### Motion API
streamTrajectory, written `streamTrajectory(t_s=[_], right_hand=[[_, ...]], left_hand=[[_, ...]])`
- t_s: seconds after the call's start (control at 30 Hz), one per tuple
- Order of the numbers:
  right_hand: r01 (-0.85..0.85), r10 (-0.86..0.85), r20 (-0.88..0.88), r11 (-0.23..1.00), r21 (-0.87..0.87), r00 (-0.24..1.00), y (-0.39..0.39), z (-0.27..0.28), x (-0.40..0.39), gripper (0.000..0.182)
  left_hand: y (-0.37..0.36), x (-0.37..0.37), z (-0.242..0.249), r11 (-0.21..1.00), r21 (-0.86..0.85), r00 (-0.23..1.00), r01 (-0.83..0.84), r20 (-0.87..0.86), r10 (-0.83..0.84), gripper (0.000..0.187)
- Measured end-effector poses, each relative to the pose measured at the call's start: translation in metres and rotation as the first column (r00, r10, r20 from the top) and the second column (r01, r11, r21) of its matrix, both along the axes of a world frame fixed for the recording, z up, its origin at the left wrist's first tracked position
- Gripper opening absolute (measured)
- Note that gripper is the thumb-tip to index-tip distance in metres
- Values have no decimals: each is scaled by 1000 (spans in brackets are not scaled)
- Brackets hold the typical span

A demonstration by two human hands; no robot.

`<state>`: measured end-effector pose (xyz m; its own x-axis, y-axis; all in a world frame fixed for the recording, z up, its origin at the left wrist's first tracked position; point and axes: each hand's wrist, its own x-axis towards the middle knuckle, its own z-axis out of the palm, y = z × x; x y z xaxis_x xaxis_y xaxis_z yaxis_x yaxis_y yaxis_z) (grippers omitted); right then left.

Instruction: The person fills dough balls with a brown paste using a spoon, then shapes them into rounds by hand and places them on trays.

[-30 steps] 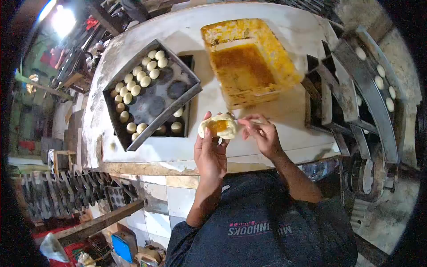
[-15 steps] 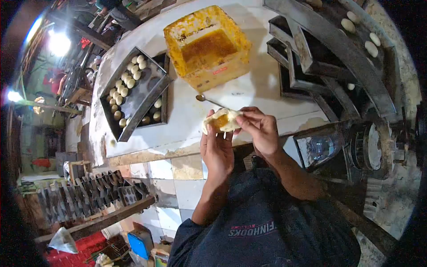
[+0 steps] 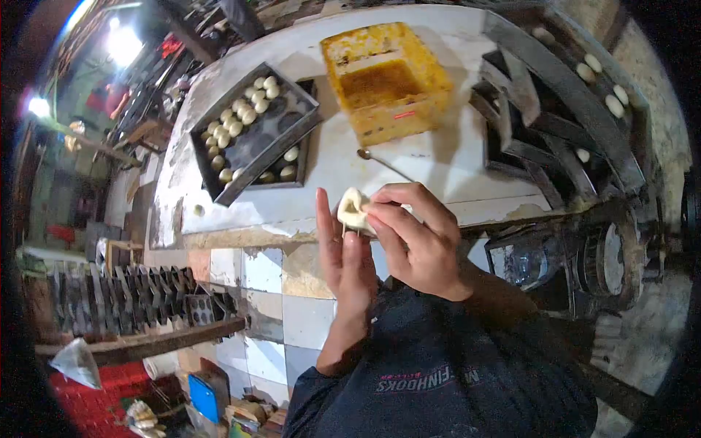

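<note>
A pale piece of dough [image 3: 352, 208] is folded up over itself, with a dark hollow at its top. My right hand [image 3: 420, 237] pinches its right edge between thumb and fingertips. On the other side, my left hand [image 3: 345, 255] supports the dough from below and the left, its index finger stretched upward and its thumb near the dough's underside. Just beyond both hands, a metal spoon [image 3: 383, 165] lies on the white table. Behind the spoon is a yellow tub [image 3: 398, 124], smeared with orange-brown filling [image 3: 383, 82].
Rows of dough balls [image 3: 237, 123] sit in a dark metal tray [image 3: 281, 142], stacked askew on another at the left. More metal trays [image 3: 562, 87] are piled at the right. Below left, dark moulds [image 3: 117, 299] line a wooden shelf [image 3: 146, 347].
The dough was spread open with orange filling showing; now it is folded up and the filling is hidden. My right hand has turned over its edge. The camera view has shifted.
</note>
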<state>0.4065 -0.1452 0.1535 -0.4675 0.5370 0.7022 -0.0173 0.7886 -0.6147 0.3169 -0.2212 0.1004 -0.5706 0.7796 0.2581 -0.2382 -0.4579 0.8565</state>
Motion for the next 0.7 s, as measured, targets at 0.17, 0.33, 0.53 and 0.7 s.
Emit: streamTrajectory(t_s=[0.17, 0.33, 0.53, 0.7], right_hand=[[-176, 175, 67, 984, 17, 982, -31, 7, -49, 24], [-291, 538, -6, 447, -846, 843, -54, -5, -93, 33], [-397, 424, 258, 905, -153, 868, -86, 5, -136, 37], [-359, 329, 253, 930, 82, 910, -101, 2, -148, 22]], left_hand=[[-56, -64, -18, 989, 146, 999, -28, 31, 24, 56], [-79, -106, -37, 846, 310, 707, -434, -465, 533, 39], [-121, -130, -13, 744, 88, 419, -662, -780, 465, 49], [-128, -133, -9, 860, -52, 821, -508, -329, 466, 81]])
